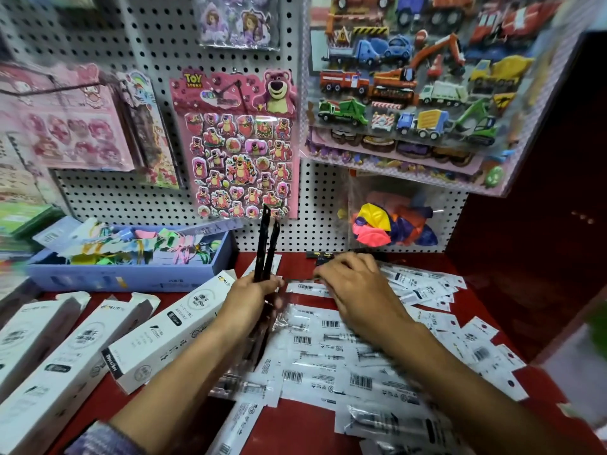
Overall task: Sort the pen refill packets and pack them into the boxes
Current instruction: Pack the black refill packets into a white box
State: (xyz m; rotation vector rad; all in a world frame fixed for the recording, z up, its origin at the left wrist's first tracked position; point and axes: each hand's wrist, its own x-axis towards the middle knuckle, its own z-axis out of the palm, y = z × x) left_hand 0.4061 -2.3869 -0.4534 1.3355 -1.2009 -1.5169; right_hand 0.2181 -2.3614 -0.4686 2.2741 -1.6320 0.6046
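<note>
Currently sorting: left hand [254, 295] grips 2 dark packets [266, 244] upright at frame centre; right hand [356, 287], fingers curled, picks at loose refill packets [315, 339] strewn lower right on the desk [295, 428]. Next likely: gather matching packets, load white boxes [164, 336] lower left.

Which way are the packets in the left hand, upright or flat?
Upright. The left hand grips dark packets near their lower part, tops pointing up.
</note>
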